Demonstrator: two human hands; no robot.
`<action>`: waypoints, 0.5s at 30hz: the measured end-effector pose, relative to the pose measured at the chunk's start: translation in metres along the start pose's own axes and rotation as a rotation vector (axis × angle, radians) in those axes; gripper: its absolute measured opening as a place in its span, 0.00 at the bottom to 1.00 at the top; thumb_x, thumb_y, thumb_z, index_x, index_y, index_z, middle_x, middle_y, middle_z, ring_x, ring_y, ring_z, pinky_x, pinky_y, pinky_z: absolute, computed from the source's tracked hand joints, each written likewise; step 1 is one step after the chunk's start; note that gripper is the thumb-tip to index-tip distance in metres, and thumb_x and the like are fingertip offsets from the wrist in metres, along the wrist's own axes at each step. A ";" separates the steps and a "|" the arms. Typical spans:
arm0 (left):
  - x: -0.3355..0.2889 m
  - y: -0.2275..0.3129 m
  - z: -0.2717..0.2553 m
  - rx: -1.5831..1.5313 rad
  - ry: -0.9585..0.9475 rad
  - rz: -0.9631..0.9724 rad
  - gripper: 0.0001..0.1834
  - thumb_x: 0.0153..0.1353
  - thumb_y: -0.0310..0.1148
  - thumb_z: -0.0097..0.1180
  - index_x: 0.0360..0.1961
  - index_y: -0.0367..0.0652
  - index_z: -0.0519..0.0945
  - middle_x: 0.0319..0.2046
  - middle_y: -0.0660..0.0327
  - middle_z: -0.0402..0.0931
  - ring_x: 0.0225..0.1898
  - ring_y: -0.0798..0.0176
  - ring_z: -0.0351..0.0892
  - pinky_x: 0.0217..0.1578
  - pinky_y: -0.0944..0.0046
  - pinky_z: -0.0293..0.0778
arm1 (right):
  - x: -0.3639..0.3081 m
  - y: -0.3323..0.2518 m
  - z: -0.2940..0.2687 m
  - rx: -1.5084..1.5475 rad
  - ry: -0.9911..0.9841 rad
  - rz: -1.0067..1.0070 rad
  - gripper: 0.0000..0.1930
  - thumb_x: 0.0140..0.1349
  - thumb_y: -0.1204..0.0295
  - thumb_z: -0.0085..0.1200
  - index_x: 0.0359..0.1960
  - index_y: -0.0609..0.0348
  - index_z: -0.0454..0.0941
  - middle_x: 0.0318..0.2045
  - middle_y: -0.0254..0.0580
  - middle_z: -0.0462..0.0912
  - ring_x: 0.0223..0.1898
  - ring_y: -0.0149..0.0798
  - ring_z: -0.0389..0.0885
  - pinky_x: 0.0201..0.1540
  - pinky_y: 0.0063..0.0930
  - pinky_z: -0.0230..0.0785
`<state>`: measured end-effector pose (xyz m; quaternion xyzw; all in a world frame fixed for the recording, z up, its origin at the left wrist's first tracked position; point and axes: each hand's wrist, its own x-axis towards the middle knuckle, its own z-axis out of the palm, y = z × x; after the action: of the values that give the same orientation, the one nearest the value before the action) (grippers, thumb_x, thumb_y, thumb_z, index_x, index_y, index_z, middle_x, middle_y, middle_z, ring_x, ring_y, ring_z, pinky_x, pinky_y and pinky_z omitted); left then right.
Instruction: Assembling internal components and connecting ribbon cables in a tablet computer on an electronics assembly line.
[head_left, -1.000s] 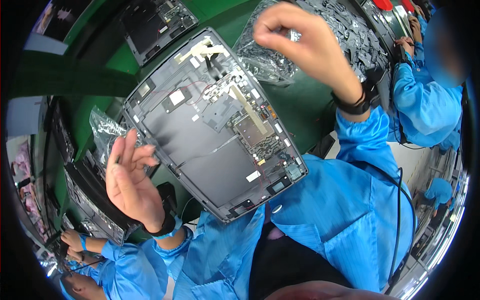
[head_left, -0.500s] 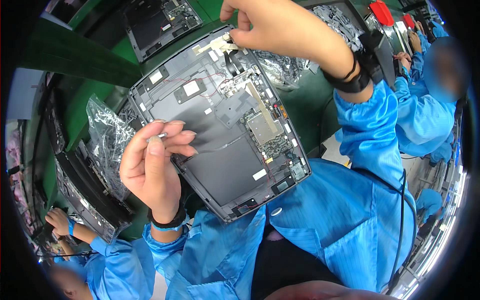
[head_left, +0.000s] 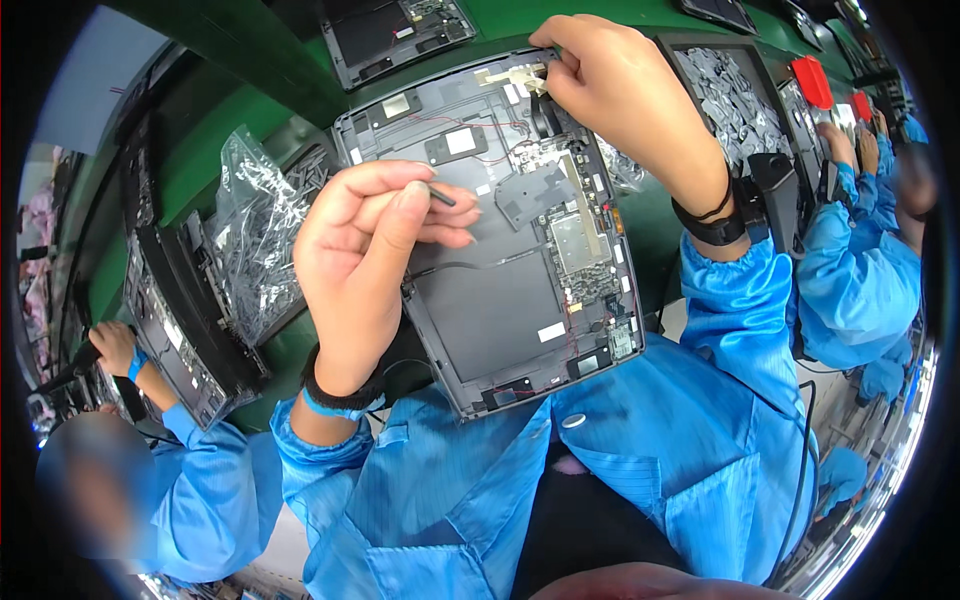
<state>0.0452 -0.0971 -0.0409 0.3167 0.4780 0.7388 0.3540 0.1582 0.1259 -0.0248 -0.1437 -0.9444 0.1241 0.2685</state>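
Note:
In front of me lies an opened tablet housing (head_left: 490, 315), tilted on the bench, with a circuit board (head_left: 582, 245), thin red wires and white labels inside. My left hand (head_left: 365, 250) is raised over its left part, thumb and fingers pinching a small dark grey strip-like piece (head_left: 442, 196). At the far right corner of the housing is my right hand (head_left: 635, 95), its index finger bent over the outer rim and its thumb on the inner side, by a piece of beige tape (head_left: 512, 76). The right fingertips are partly hidden.
A tray of small grey parts (head_left: 735, 105) stands at the far right, near red scoops (head_left: 811, 82). To the left are a clear plastic bag (head_left: 255, 240) and stacked dark housings (head_left: 190, 310). Another opened housing (head_left: 400, 35) lies behind. Blue-sleeved co-workers sit on both sides.
My view has shifted, so the bench appears further right. My left hand has moved inward and farther over the housing with the small piece. My right hand stays at the far right corner.

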 end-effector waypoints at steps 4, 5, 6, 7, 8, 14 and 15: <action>0.001 0.004 0.006 0.107 0.030 -0.038 0.09 0.70 0.29 0.51 0.45 0.34 0.73 0.43 0.43 0.80 0.41 0.53 0.84 0.40 0.59 0.83 | 0.001 0.014 0.019 0.002 0.090 -0.077 0.08 0.51 0.78 0.52 0.33 0.65 0.77 0.28 0.56 0.80 0.33 0.57 0.79 0.37 0.48 0.70; 0.002 0.006 0.005 0.113 0.029 -0.036 0.09 0.70 0.29 0.51 0.45 0.34 0.73 0.43 0.43 0.80 0.41 0.53 0.84 0.40 0.59 0.83 | 0.001 0.014 0.018 0.005 0.095 -0.078 0.08 0.51 0.78 0.52 0.33 0.65 0.77 0.28 0.56 0.80 0.33 0.57 0.79 0.37 0.48 0.70; 0.002 0.008 0.001 0.126 -0.012 -0.024 0.08 0.70 0.29 0.51 0.43 0.35 0.72 0.44 0.42 0.79 0.41 0.53 0.84 0.40 0.59 0.83 | 0.000 0.014 0.017 0.000 0.100 -0.070 0.08 0.51 0.78 0.52 0.34 0.64 0.77 0.27 0.55 0.80 0.33 0.56 0.79 0.37 0.48 0.70; 0.003 0.010 -0.003 0.138 -0.054 -0.012 0.07 0.70 0.29 0.51 0.42 0.36 0.72 0.45 0.42 0.79 0.42 0.52 0.84 0.40 0.58 0.83 | -0.002 0.014 0.016 -0.006 0.104 -0.062 0.08 0.51 0.77 0.52 0.34 0.62 0.77 0.27 0.54 0.80 0.32 0.56 0.79 0.37 0.48 0.70; 0.005 0.013 -0.005 0.142 -0.052 -0.008 0.07 0.70 0.29 0.51 0.42 0.36 0.72 0.45 0.42 0.79 0.42 0.52 0.84 0.40 0.58 0.83 | -0.002 0.013 0.014 -0.004 0.108 -0.065 0.08 0.51 0.77 0.52 0.34 0.62 0.77 0.27 0.54 0.80 0.32 0.56 0.79 0.37 0.48 0.70; 0.015 0.042 0.007 0.094 -0.077 -0.083 0.08 0.71 0.32 0.50 0.40 0.38 0.70 0.34 0.52 0.79 0.31 0.61 0.83 0.33 0.62 0.83 | 0.000 0.002 0.001 -0.009 -0.084 0.112 0.10 0.53 0.76 0.51 0.37 0.60 0.78 0.27 0.51 0.81 0.31 0.56 0.79 0.36 0.48 0.71; 0.016 0.043 0.011 0.110 -0.062 -0.072 0.09 0.71 0.31 0.49 0.43 0.34 0.73 0.30 0.57 0.77 0.29 0.64 0.81 0.32 0.63 0.82 | -0.001 0.001 0.001 -0.034 -0.048 0.085 0.09 0.54 0.75 0.52 0.37 0.60 0.79 0.26 0.50 0.81 0.30 0.56 0.80 0.35 0.47 0.71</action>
<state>0.0360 -0.0909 0.0050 0.3413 0.5178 0.6880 0.3769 0.1588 0.1266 -0.0271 -0.1854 -0.9455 0.1229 0.2378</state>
